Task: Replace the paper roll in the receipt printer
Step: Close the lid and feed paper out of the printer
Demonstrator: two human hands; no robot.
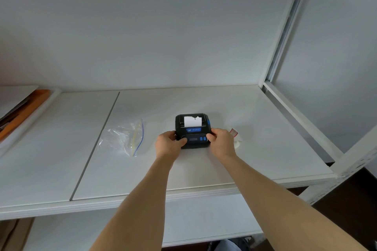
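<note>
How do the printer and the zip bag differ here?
The printer is black, boxy and opaque; the bag is clear, limp and crumpled. The left hand and right hand grip the printer; the bag lies untouched to its left. Both rest on the white shelf.

White shelf [183, 169], seam line running front to back left of printer [192, 130]. Printer sits mid-shelf. Clear zip bag [124, 139] lies left of printer, well apart. Paper roll [236, 138] just right of printer. Tray [30, 116] far left of printer.
</note>
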